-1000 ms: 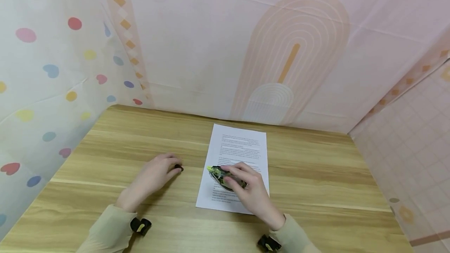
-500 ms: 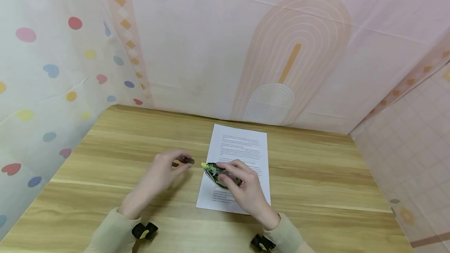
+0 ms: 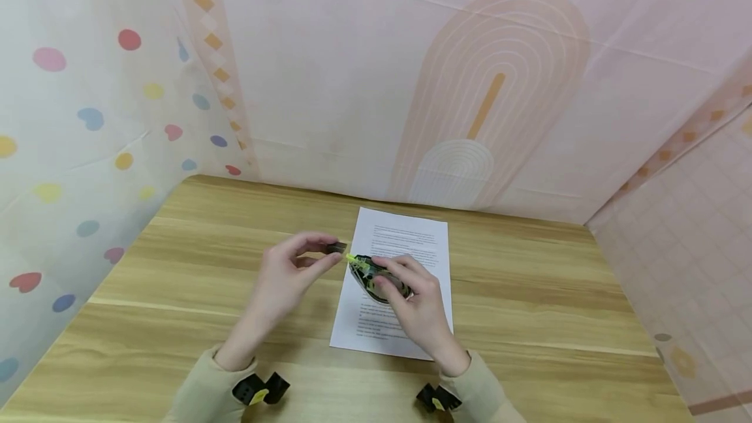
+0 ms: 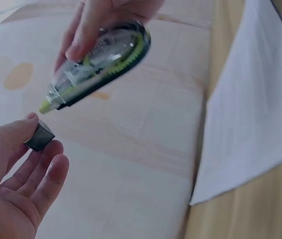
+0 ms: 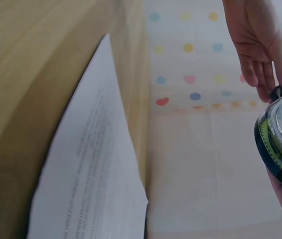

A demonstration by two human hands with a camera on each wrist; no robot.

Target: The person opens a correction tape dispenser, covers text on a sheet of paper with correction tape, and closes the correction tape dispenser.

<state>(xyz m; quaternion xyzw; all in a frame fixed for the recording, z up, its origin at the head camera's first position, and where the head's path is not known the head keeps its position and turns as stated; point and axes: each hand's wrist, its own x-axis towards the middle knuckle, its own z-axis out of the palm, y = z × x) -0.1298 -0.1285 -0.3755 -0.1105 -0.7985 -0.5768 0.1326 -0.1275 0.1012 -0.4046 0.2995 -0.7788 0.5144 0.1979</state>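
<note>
My right hand (image 3: 420, 302) grips a correction tape dispenser (image 4: 103, 62) with a clear body, black edge and green gear teeth. Its yellow-green tip (image 4: 45, 106) is uncovered and points toward my left hand (image 3: 284, 273). Between thumb and fingers, that left hand pinches a small dark cap (image 4: 40, 136) just short of the tip. In the right wrist view the dispenser (image 5: 280, 139) is partly cut off by the frame edge, and the cap overlaps its front end. Both hands are raised above the table around a printed sheet of paper (image 3: 405, 237).
The paper lies on a wood-grain table (image 3: 529, 299). A pale patterned cloth (image 3: 323, 83) hangs behind the table, with a dotted one (image 3: 100, 155) at the left. Each sleeve carries a black wrist device, one seen on the left (image 3: 258, 389).
My left hand has lifted the cap from the table and moved it right and away from me, close to the dispenser's tip. My right hand has shifted slightly, still holding the correction tape.
</note>
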